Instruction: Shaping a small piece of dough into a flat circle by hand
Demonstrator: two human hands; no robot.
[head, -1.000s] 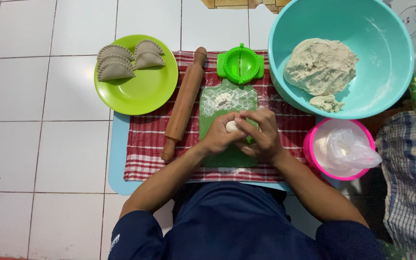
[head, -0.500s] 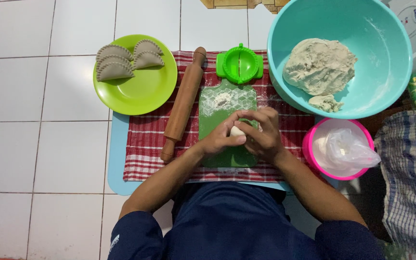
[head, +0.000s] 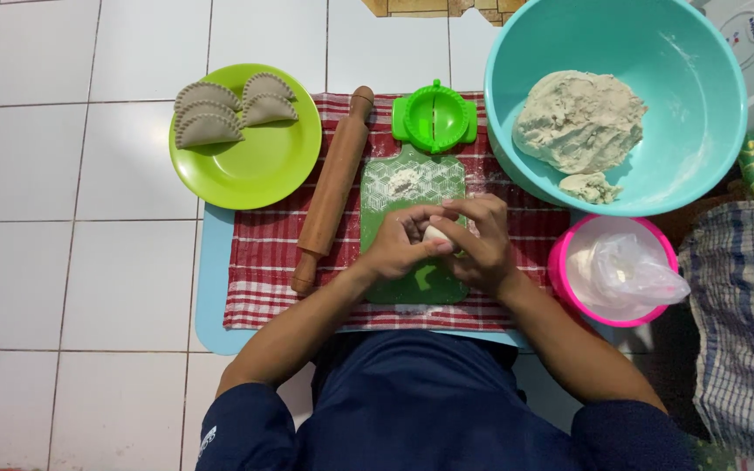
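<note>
Overall, one tiled floor (head: pixel 71 227) carries one blue mat (head: pixel 211 288), and on that lies one red checked cloth (head: pixel 259 279). One teal bowl (head: pixel 700 96) sits at the cloth's far right corner, holding one large dough mass (head: pixel 578 120) and one small scrap just beside it. One lime plate (head: pixel 255 166) sits at the far left corner, overlapping the cloth's edge, with four crimped pastries (head: pixel 211 118) on its far side. One pink bowl (head: pixel 569 283) stands at the near right corner, holding one clear plastic bag (head: pixel 630 275). One rolling pin (head: pixel 333 187) lies slantwise left of centre. One green board (head: pixel 412 187), dusted with flour, occupies the cloth's centre; one green press (head: pixel 434 118) touches its far end. Over the board's middle, the left hand (head: pixel 399 249) and right hand (head: pixel 477 240) meet, fingers curled together around one small dough ball (head: pixel 435 234), both gripping it.
</note>
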